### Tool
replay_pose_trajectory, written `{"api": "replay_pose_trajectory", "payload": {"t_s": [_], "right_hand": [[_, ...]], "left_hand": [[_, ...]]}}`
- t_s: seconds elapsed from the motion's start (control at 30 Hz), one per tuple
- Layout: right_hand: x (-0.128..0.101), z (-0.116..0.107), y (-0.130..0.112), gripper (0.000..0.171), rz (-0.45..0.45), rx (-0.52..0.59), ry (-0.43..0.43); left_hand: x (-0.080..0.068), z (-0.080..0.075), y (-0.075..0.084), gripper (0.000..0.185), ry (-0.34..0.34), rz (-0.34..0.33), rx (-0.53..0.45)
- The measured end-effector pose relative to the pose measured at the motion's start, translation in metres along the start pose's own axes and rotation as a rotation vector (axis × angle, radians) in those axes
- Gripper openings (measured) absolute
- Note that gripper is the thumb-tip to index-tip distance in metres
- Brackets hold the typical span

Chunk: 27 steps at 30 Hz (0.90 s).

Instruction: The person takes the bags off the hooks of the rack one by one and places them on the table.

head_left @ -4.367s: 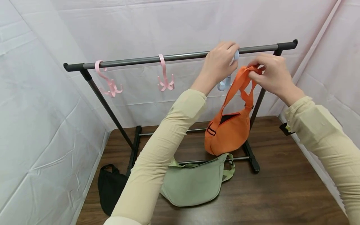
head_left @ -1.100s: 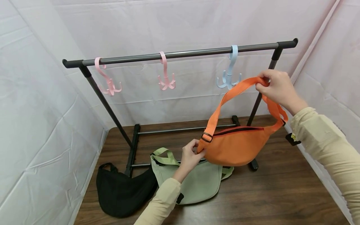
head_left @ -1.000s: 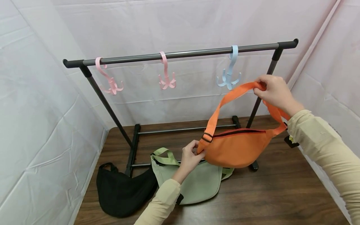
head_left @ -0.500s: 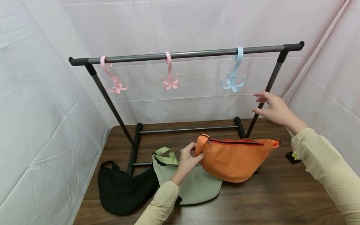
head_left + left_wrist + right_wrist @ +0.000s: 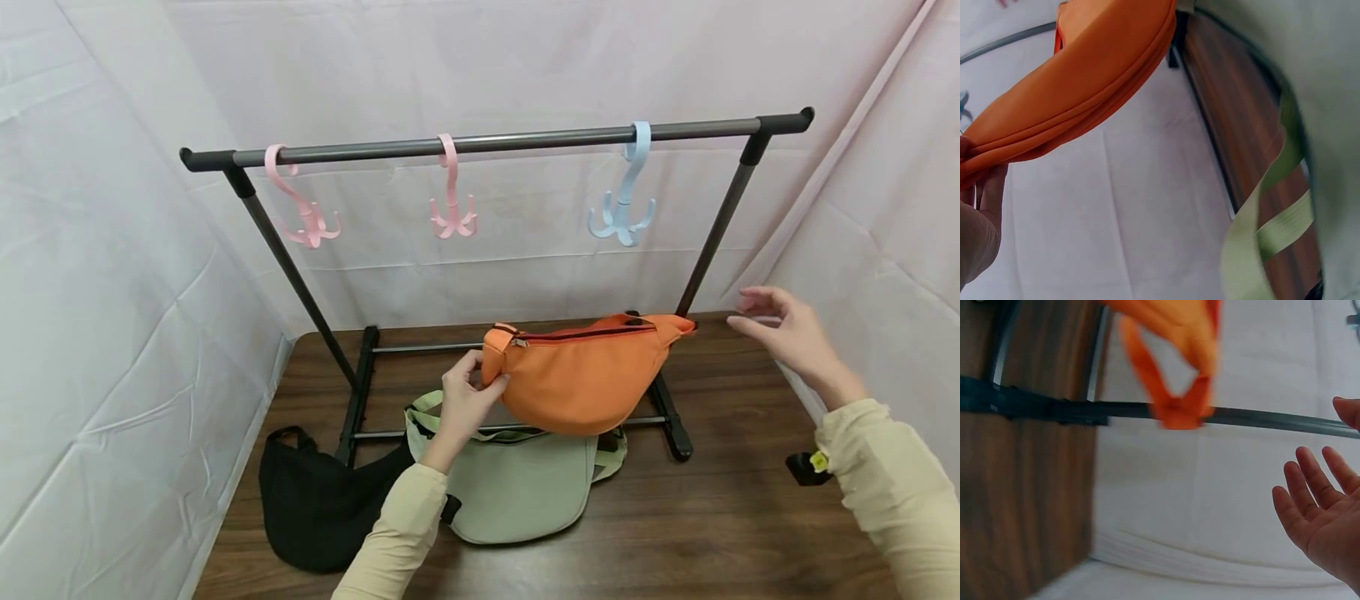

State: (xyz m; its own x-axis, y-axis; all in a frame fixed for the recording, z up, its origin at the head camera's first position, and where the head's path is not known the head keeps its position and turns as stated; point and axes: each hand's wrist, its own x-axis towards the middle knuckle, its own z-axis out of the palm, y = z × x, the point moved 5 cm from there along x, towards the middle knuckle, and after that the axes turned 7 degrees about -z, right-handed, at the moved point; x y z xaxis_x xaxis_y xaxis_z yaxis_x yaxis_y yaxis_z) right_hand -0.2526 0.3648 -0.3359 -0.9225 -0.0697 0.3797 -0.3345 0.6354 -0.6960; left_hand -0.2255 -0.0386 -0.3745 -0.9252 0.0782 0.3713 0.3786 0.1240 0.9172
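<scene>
My left hand point(image 5: 467, 400) pinches the left end of an orange waist bag point(image 5: 577, 379), which hangs tilted above the table in front of the rack. The bag's strap has dropped behind it and is mostly hidden in the head view. To the right of the bag, my right hand point(image 5: 795, 333) is in the air with its fingers apart and touches nothing. A sage-green bag point(image 5: 525, 487) lies below the orange one, its light green strap point(image 5: 1244, 250) showing in the left wrist view. Farther left is a black bag point(image 5: 322, 508), partly behind the left forearm.
A metal rack's top bar point(image 5: 540, 140) carries a left pink hook point(image 5: 306, 212), a middle pink hook point(image 5: 452, 196) and a blue hook point(image 5: 628, 196). Its feet stand on the wooden table point(image 5: 712, 517). White cloth point(image 5: 375, 67) surrounds the back and sides.
My right hand has let go of the orange strap and moved right and down. The strap has fallen behind the bag. My left hand has carried the bag left and slightly up.
</scene>
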Motion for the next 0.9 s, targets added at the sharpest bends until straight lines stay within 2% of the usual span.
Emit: {"api": "replay_pose_trajectory", "payload": {"t_s": [0.17, 0.27, 0.3, 0.33, 0.4, 0.43, 0.47, 0.5, 0.53, 0.57, 0.63, 0.67, 0.77, 0.9], "right_hand": [[-0.024, 0.03, 0.025, 0.028, 0.035, 0.077, 0.03], [-0.04, 0.059, 0.047, 0.03, 0.1, 0.178, 0.009], [-0.043, 0.076, 0.075, 0.033, 0.085, 0.297, -0.01], [-0.047, 0.089, 0.091, 0.034, 0.079, 0.417, -0.015], [-0.054, 0.112, 0.111, 0.045, 0.089, 0.624, -0.047], [-0.056, 0.123, 0.122, 0.046, 0.07, 0.764, -0.059], [-0.059, 0.132, 0.124, 0.047, 0.077, 0.852, -0.072], [-0.062, 0.139, 0.121, 0.048, 0.082, 0.916, -0.081], [-0.065, 0.14, 0.098, 0.047, 0.107, 0.908, -0.068], [-0.067, 0.143, 0.084, 0.047, 0.129, 0.916, -0.072], [-0.07, 0.149, 0.069, 0.036, 0.148, 0.974, -0.06], [-0.07, 0.149, 0.056, 0.033, 0.184, 0.957, -0.05], [-0.07, 0.153, 0.041, 0.023, 0.215, 1.022, -0.028], [-0.068, 0.157, 0.033, 0.021, 0.239, 1.06, 0.013]], "left_hand": [[0.0, -0.006, 0.011, 0.015, -0.002, 0.009, 0.0], [-0.001, -0.008, 0.015, 0.016, 0.005, 0.006, -0.009], [-0.001, -0.009, 0.016, 0.016, 0.008, 0.004, -0.011], [-0.001, -0.01, 0.017, 0.016, 0.01, 0.001, -0.018], [-0.002, -0.011, 0.019, 0.016, 0.017, -0.005, -0.025], [-0.002, -0.012, 0.019, 0.016, 0.021, -0.007, -0.028], [-0.002, -0.012, 0.02, 0.016, 0.025, -0.009, -0.031], [-0.002, -0.013, 0.02, 0.016, 0.029, -0.01, -0.037], [-0.003, -0.013, 0.02, 0.016, 0.035, -0.01, -0.043], [-0.003, -0.013, 0.02, 0.016, 0.038, -0.01, -0.052], [-0.003, -0.013, 0.02, 0.017, 0.045, -0.009, -0.071], [-0.003, -0.013, 0.02, 0.017, 0.045, -0.007, -0.082], [-0.003, -0.014, 0.02, 0.017, 0.048, -0.005, -0.097], [-0.005, -0.015, 0.019, 0.017, 0.047, -0.016, -0.096]]}}
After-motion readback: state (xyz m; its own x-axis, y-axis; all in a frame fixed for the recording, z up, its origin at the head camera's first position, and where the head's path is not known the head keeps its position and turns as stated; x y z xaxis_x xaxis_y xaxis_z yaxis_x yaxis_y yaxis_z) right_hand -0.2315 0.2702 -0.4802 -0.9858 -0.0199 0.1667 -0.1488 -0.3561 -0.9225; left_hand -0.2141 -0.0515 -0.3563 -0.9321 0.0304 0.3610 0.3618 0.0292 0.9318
